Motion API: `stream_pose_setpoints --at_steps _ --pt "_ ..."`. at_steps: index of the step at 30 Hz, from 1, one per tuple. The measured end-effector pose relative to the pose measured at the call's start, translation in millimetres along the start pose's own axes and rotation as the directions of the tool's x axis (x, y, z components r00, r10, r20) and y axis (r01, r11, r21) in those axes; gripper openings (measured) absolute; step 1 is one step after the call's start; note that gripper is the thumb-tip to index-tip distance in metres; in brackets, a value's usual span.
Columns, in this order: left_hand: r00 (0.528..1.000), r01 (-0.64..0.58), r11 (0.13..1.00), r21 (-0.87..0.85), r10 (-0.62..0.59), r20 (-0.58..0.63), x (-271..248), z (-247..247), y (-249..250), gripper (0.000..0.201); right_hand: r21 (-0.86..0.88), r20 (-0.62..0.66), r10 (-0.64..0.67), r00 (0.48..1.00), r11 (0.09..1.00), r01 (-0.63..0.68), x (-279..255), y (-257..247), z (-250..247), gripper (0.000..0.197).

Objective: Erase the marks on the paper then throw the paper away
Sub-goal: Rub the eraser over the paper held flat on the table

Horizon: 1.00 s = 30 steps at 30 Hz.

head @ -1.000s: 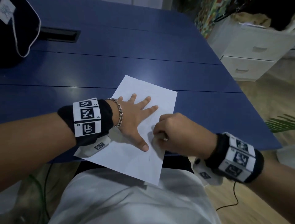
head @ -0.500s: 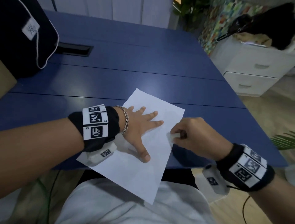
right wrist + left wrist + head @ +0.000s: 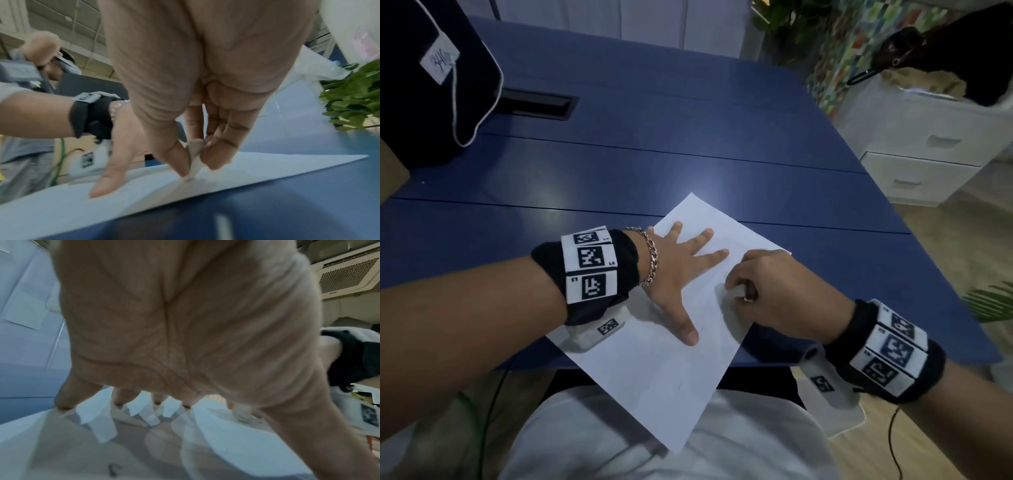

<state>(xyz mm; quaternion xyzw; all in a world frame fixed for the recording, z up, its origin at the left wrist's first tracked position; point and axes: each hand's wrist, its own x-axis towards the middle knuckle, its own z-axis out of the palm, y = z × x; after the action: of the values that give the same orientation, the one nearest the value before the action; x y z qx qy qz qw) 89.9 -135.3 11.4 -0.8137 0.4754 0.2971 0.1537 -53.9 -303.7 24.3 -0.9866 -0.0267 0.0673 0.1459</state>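
A white sheet of paper (image 3: 664, 370) lies slanted on the blue table (image 3: 619, 161), its near part hanging over the table's front edge. My left hand (image 3: 681, 270) lies flat on it with fingers spread, pressing it down. My right hand (image 3: 763, 291) pinches a small white eraser (image 3: 194, 164) between thumb and fingers, its tip touching the paper (image 3: 246, 170) near the sheet's right edge. Faint small pencil marks (image 3: 702, 329) show near my left thumb. The left wrist view shows my palm (image 3: 174, 329) over the paper (image 3: 226, 443).
A dark bag (image 3: 431, 78) with a white cord sits at the table's far left, beside a black cable slot (image 3: 537, 104). White drawers (image 3: 928, 157) stand to the right with a dark bag on top. Green plants (image 3: 353, 100) are nearby.
My right hand with the eraser went right off the sheet's edge, then came back left onto the paper. The left hand stays pressed flat. The head view has tilted up.
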Motion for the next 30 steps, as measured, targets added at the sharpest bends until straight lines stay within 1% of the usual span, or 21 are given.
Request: stream_pose_setpoints --at_steps 2,3,4,5,7,8,9,10,12,13,14,15,18,19,20,22,23,24,26,27,30 --pt "1.000 0.008 1.000 -0.001 -0.008 0.001 0.3 1.1 0.1 0.152 0.010 0.105 -0.068 0.992 0.998 0.068 -7.8 -12.5 1.2 0.012" --pt "1.000 0.010 1.000 0.004 -0.010 -0.001 0.6 1.4 0.6 0.152 0.010 0.138 -0.079 0.987 0.997 0.078 -9.3 -14.6 0.5 0.010" --pt "1.000 0.012 1.000 0.008 -0.012 -0.003 0.8 0.8 0.9 0.152 0.003 0.138 -0.067 0.988 0.998 0.067 -6.8 -12.5 -1.4 0.010" --pt "1.000 0.013 1.000 0.011 -0.013 -0.001 0.9 0.2 1.3 0.153 -0.012 0.110 -0.030 0.993 0.999 0.032 -2.5 -7.1 -3.2 0.010" --pt "1.000 0.014 1.000 0.013 -0.014 0.004 0.7 -1.4 1.7 0.153 -0.037 0.010 0.030 0.999 0.999 -0.030 5.7 3.2 -7.0 0.012" --pt "1.000 0.015 1.000 0.014 -0.015 0.005 0.8 -1.7 1.7 0.153 -0.043 -0.022 0.040 0.999 0.998 -0.041 7.0 5.3 -6.0 0.013" --pt "1.000 0.016 1.000 0.015 -0.017 0.006 0.9 -1.6 1.6 0.153 -0.050 -0.023 0.033 0.999 0.998 -0.034 4.7 2.4 -3.8 0.013" --pt "1.000 0.019 1.000 0.019 -0.019 0.007 1.2 -1.5 1.3 0.153 -0.048 0.003 0.004 1.000 0.999 -0.004 0.4 -3.9 0.0 0.013" --pt "1.000 0.020 1.000 0.022 -0.020 0.012 1.3 -0.7 1.4 0.153 -0.020 0.112 -0.087 0.990 0.996 0.090 -11.6 -19.8 5.3 0.012" --pt "1.000 0.018 1.000 0.020 -0.018 0.013 1.3 -0.8 1.8 0.153 -0.017 0.164 -0.109 0.980 0.993 0.113 -13.9 -22.3 4.7 0.011" --pt "1.000 0.018 1.000 0.017 -0.018 0.013 1.1 -1.2 2.0 0.153 -0.029 0.180 -0.102 0.978 0.994 0.109 -10.9 -19.4 1.5 0.011" --pt "1.000 0.018 1.000 0.014 -0.018 0.014 0.5 -1.8 2.2 0.153 -0.045 0.154 -0.071 0.986 0.996 0.079 -5.6 -12.0 -2.1 0.010" --pt "1.000 0.019 1.000 0.018 -0.019 0.011 -0.8 -3.4 3.4 0.153 -0.046 -0.026 -0.002 1.000 0.999 0.000 3.0 6.4 -4.6 0.012" --pt "1.000 0.021 1.000 0.022 -0.021 0.008 -0.8 -3.3 3.3 0.153 -0.048 -0.032 -0.008 0.999 0.999 0.007 1.5 5.3 -2.7 0.012" --pt "1.000 0.023 0.999 0.025 -0.023 0.005 -0.9 -3.0 3.1 0.153 -0.047 0.007 -0.035 0.999 0.998 0.035 -1.3 0.5 -0.7 0.011" --pt "1.000 0.022 0.999 0.023 -0.022 -0.001 -0.5 -1.9 2.8 0.154 -0.025 0.135 -0.085 0.987 0.996 0.089 -7.9 -8.8 -1.5 0.010" --pt "1.000 0.022 1.000 0.018 -0.022 -0.003 0.2 -1.6 2.5 0.154 -0.029 0.152 -0.087 0.985 0.995 0.092 -6.5 -7.3 -6.1 0.010" --pt "1.000 0.022 1.000 0.012 -0.022 -0.004 0.6 -1.6 2.5 0.155 -0.036 0.115 -0.074 0.991 0.996 0.078 -2.0 -1.0 -11.9 0.010" --pt "1.000 0.024 1.000 -0.001 -0.024 -0.008 1.4 -2.6 2.8 0.157 -0.035 -0.016 -0.027 1.000 0.999 0.026 10.4 17.6 -23.6 0.015" --pt "1.000 0.030 1.000 -0.005 -0.030 -0.008 1.6 -3.3 3.1 0.158 -0.036 -0.046 -0.009 0.999 0.999 0.007 16.7 25.9 -27.4 0.017" --pt "0.998 0.058 0.998 0.004 -0.058 0.011 0.9 -6.9 6.7 0.160 -0.046 -0.007 -0.029 1.000 0.999 0.028 30.4 36.0 -27.2 0.021"
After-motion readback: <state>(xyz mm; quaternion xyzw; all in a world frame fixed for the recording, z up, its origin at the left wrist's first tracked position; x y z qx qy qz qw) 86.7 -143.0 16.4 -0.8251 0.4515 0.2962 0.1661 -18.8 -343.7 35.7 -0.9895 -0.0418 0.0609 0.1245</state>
